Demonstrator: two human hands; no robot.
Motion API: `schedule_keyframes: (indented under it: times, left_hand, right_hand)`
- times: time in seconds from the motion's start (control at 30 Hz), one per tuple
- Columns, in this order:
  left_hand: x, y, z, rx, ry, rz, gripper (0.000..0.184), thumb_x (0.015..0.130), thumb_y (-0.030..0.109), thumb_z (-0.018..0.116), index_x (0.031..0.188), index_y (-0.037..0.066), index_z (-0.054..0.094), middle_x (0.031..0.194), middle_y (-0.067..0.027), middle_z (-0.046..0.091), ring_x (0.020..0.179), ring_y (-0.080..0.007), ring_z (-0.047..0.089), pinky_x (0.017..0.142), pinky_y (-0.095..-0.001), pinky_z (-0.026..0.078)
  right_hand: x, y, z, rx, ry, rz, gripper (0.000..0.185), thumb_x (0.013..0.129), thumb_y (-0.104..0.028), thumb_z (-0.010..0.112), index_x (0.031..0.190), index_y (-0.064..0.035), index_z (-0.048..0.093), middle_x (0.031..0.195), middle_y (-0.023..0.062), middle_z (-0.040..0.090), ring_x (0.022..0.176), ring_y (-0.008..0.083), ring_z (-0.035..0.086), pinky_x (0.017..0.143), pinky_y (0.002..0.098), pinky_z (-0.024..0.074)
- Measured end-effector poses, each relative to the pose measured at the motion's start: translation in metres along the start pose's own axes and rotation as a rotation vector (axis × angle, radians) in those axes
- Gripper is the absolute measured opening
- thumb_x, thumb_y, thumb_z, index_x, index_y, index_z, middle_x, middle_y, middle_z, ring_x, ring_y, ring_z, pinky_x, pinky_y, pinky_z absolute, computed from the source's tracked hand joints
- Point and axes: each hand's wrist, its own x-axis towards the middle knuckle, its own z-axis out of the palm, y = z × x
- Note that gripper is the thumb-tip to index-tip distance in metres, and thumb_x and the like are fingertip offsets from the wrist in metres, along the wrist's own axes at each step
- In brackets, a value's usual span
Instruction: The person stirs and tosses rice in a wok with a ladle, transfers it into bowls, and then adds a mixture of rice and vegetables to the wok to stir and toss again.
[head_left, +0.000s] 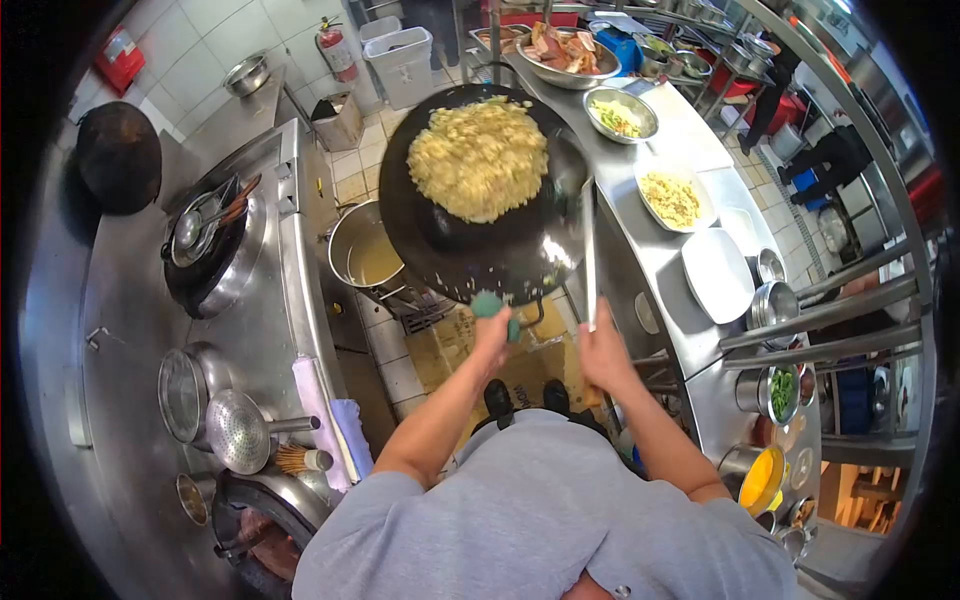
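Note:
My left hand (492, 335) is closed around the near handle of a large black wok (450, 245), with a green cloth (490, 305) between palm and metal. The wok is held up over the floor between the two counters. In its far half lies a mass of yellow fried rice (478, 160), blurred by motion, and loose bits cling near the close rim. My right hand (605, 350) grips the long metal handle of a ladle (589, 250). That handle reaches over the wok's right side, where the ladle's head is hard to make out.
On the right counter (665, 290) stand a plate of yellow rice (672, 200), a white dish (717, 275) and a bowl of chopped vegetables (620, 115). A pot of liquid (365, 250) is left of the wok. The stove counter (130, 300) holds a perforated strainer (238, 430). Another person stands far right.

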Motion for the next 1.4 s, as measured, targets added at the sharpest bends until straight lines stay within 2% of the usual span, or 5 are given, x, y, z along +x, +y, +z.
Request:
schedule_keyframes:
  times: [0.1,0.3,0.57,1.07,1.4]
  left_hand:
    - [-0.023,0.017,-0.018,-0.054,-0.027,-0.159,0.017,0.076,0.016,0.061,0.091,0.009,0.055,0.081,-0.0031,0.054,0.066,-0.0143,0.054,0.052,-0.0308,0.044]
    - [-0.059,0.035,-0.044,-0.202,-0.090,-0.525,0.010,0.077,0.020,0.057,0.076,0.013,0.050,0.061,-0.0013,0.050,0.051,-0.0123,0.050,0.043,-0.0277,0.040]
    - [-0.125,-0.010,-0.059,-0.355,-0.046,-0.561,0.014,0.081,0.023,0.056,0.084,0.012,0.048,0.063,-0.0019,0.048,0.052,-0.0139,0.050,0.041,-0.0286,0.037]
    - [-0.199,0.005,-0.001,-0.214,-0.251,-0.628,0.014,0.080,0.022,0.057,0.082,0.011,0.050,0.070,-0.0027,0.052,0.053,-0.0138,0.048,0.044,-0.0254,0.035]
    - [-0.170,0.012,-0.001,-0.116,-0.312,-0.656,0.015,0.081,0.021,0.056,0.086,0.009,0.049,0.071,-0.0046,0.052,0.054,-0.0151,0.049,0.043,-0.0275,0.035]
  right_hand:
    - [-0.004,-0.015,0.013,0.941,-0.513,0.382,0.034,0.098,-0.019,0.041,0.130,-0.0097,0.040,0.077,0.0017,0.047,0.051,0.0067,0.043,0.042,0.0241,0.0407]
    - [-0.004,0.040,0.010,1.741,-1.028,0.955,0.028,0.099,-0.019,0.038,0.122,-0.0061,0.047,0.072,-0.0009,0.042,0.051,0.0029,0.040,0.041,0.0186,0.0367]
    - [-0.082,0.101,-0.032,1.109,-0.918,0.526,0.037,0.099,-0.019,0.040,0.135,-0.0162,0.036,0.069,-0.0028,0.037,0.043,0.0019,0.029,0.036,0.0173,0.0281]
    - [-0.187,0.079,-0.198,1.526,-0.590,0.306,0.033,0.095,-0.013,0.044,0.128,-0.0081,0.043,0.069,-0.0040,0.040,0.047,-0.0011,0.036,0.038,0.0151,0.0308]
    - [-0.133,0.135,-0.180,0.138,0.339,0.177,0.047,0.091,-0.018,0.049,0.135,-0.0056,0.035,0.075,0.0115,0.057,0.054,0.0211,0.056,0.052,0.0342,0.0474]
